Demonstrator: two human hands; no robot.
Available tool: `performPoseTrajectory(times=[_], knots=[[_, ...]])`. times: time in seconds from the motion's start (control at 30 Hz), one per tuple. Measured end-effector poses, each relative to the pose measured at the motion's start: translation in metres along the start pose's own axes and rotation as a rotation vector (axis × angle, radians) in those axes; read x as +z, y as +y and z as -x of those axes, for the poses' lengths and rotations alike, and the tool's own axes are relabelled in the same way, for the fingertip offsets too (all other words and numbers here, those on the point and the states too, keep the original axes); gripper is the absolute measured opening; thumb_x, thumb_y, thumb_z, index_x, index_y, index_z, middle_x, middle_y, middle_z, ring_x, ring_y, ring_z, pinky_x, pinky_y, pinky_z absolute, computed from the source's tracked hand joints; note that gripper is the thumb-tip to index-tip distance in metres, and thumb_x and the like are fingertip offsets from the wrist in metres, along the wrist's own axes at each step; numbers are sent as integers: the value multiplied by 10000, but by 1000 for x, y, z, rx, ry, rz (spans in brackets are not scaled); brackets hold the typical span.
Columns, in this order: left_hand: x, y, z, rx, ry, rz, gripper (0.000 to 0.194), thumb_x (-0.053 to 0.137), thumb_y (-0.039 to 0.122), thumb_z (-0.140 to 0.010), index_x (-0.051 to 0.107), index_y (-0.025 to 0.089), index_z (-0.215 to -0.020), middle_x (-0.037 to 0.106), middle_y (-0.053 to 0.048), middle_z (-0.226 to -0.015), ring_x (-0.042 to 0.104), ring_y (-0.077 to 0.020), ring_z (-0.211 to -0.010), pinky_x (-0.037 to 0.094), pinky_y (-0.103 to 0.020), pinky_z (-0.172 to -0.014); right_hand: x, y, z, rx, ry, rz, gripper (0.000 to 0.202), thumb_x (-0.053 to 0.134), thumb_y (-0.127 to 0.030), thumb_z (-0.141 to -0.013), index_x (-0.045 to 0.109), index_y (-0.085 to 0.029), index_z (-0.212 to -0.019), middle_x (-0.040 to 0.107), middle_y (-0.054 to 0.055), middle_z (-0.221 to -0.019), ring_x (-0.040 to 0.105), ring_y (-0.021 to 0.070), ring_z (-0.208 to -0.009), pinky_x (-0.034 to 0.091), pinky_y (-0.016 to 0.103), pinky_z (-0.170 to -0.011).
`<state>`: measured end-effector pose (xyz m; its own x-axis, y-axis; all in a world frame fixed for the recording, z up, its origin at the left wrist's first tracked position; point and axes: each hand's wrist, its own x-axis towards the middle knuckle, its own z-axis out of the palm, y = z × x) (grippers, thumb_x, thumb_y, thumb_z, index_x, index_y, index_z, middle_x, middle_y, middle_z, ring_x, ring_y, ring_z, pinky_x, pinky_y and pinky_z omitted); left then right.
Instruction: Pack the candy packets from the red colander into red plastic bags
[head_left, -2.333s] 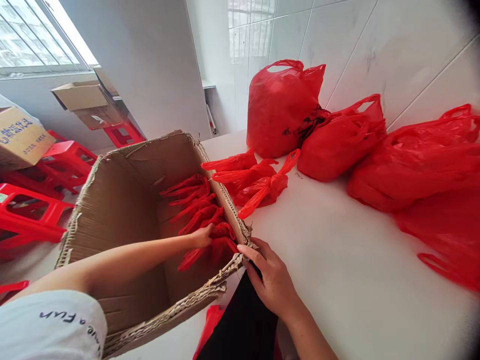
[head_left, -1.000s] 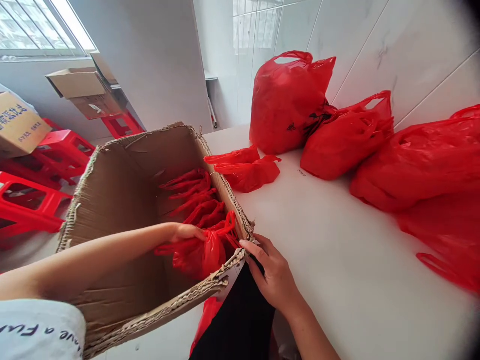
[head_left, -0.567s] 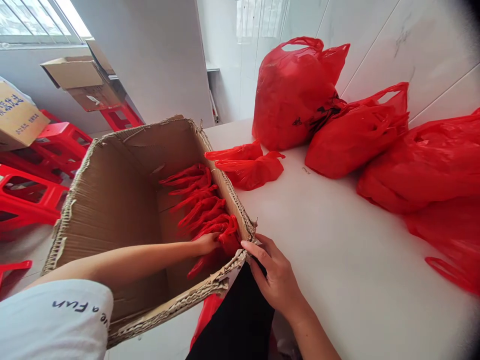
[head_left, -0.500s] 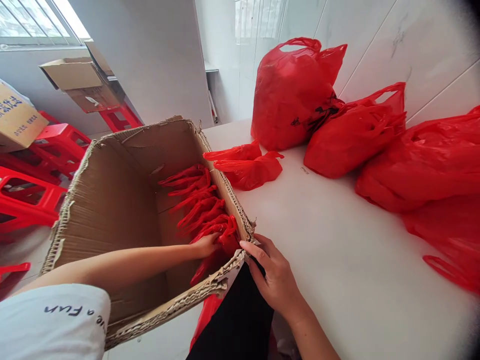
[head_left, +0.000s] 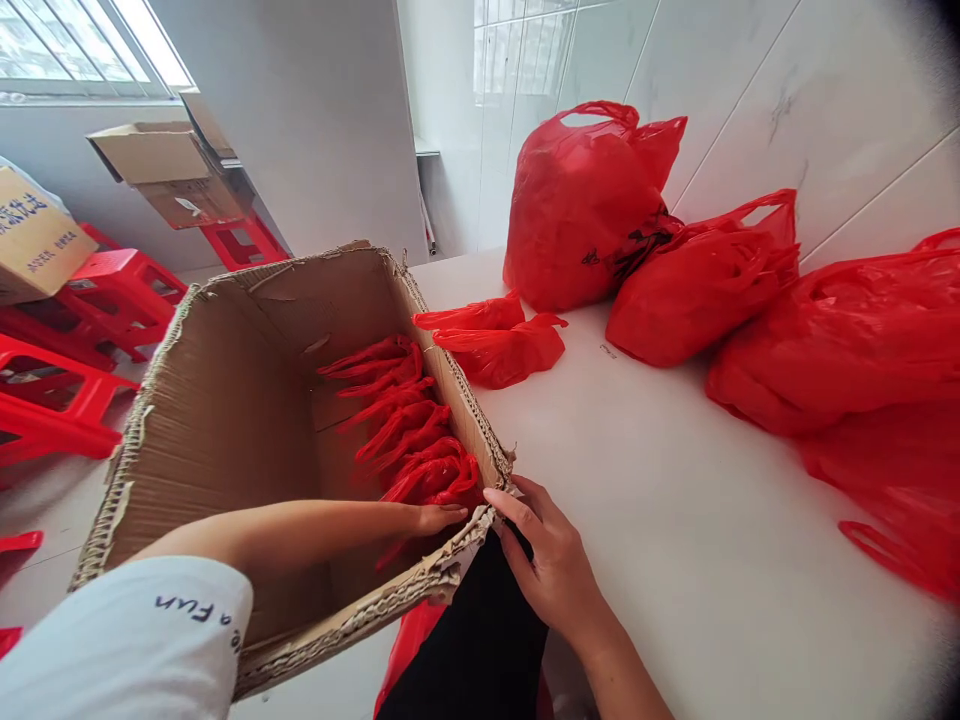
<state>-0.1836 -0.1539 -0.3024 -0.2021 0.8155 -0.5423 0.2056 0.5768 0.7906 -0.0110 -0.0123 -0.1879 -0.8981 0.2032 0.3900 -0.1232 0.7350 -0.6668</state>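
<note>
A deep cardboard box [head_left: 225, 400] with torn edges stands before me, holding a row of small knotted red bags [head_left: 405, 420] along its right wall. My left hand [head_left: 441, 517] reaches inside, fingers stretched out, beside the nearest bag at the box's near right corner; part of it is hidden behind the rim. Outside that corner, my right hand [head_left: 544, 560] is closed on the cardboard edge, thumb and fingers around it. Two small red bags [head_left: 506, 345] lie on the white table [head_left: 637, 520] against the box's outer right side.
Large filled red bags [head_left: 585, 220] stand along the tiled wall at the back and right of the table. Red plastic stools [head_left: 127, 285] and other cardboard boxes [head_left: 172, 180] are on the floor at the left. A window is at upper left.
My left hand has let go of the nearest red bag and moved toward the box's near corner. That bag now lies lower in the row. My right hand has stayed on the edge.
</note>
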Motion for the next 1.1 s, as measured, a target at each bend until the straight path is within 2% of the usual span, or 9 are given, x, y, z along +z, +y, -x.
performPoseTrajectory(times=[0.17, 0.3, 0.43, 0.53, 0.6, 0.7, 0.87, 1.0, 1.1], knots=[[-3, 10, -12, -20, -33, -159, 259, 577, 349, -912, 629, 208, -1122, 610, -56, -1209, 603, -236, -1066, 515, -388, -891, -1, 0, -1, -10, 10, 15, 428, 460, -154, -937, 513, -330, -1323, 516, 79, -1324, 617, 184, -1079, 543, 368, -920], [-27, 46, 0, -21, -50, -265, 166, 634, 351, -857, 693, 250, -975, 704, 0, -1004, 659, -189, -893, 546, -336, -795, -1, -1, -1, -4, 12, 18, 434, 463, -159, -940, 506, -337, -1332, 524, 77, -1317, 614, 189, -1080, 547, 371, -915], [-116, 109, 25, -60, 148, -424, 175, 743, 253, -641, 722, 249, -815, 712, 32, -708, 645, -189, -677, 533, -302, -667, -1, -3, -1, 0, 7, 8, 434, 461, -155, -940, 505, -342, -1329, 519, 73, -1318, 612, 187, -1070, 542, 376, -914], [-189, 166, 47, -36, 569, -539, 217, 541, 310, -809, 687, 189, -916, 721, -54, -870, 624, -222, -878, 483, -344, -826, -1, -2, -1, 10, 9, 19, 450, 461, -143, -932, 503, -347, -1331, 517, 70, -1316, 613, 187, -1063, 545, 378, -905], [-212, 202, 53, 0, 840, -588, 375, 339, 333, -908, 625, 169, -1085, 679, -113, -1055, 580, -259, -1025, 435, -401, -904, -1, -2, -1, 6, 6, 30, 458, 466, -140, -926, 504, -350, -1331, 521, 68, -1314, 613, 190, -1064, 549, 378, -897], [-202, 243, 41, 197, 1076, -784, 414, 336, 435, -917, 619, 213, -1121, 628, -106, -1169, 549, -269, -1080, 405, -414, -950, -2, -2, 0, 0, 6, 40, 449, 465, -142, -924, 510, -344, -1323, 526, 70, -1311, 615, 191, -1064, 550, 378, -898], [-163, 261, -15, 71, 769, -968, 568, 585, 643, -718, 697, 217, -1076, 473, -159, -1385, 426, -421, -1229, 374, -548, -967, -2, -3, 0, -18, 10, 41, 444, 457, -150, -926, 500, -330, -1330, 531, 80, -1308, 622, 193, -1053, 552, 378, -894], [-170, 245, -38, 48, 636, -895, 416, 622, 545, -727, 739, 187, -904, 666, -125, -1066, 574, -330, -1089, 446, -429, -931, -3, -4, 0, -7, -6, 22, 445, 454, -150, -931, 495, -331, -1336, 526, 78, -1308, 615, 189, -1061, 546, 372, -902], [-178, 237, -31, 149, 638, -827, 339, 580, 486, -789, 737, 196, -870, 688, -94, -1033, 481, -303, -1247, 395, -390, -1017, -3, -3, 0, 0, -12, 22, 452, 460, -151, -929, 493, -343, -1338, 517, 67, -1317, 609, 188, -1075, 537, 380, -921]])
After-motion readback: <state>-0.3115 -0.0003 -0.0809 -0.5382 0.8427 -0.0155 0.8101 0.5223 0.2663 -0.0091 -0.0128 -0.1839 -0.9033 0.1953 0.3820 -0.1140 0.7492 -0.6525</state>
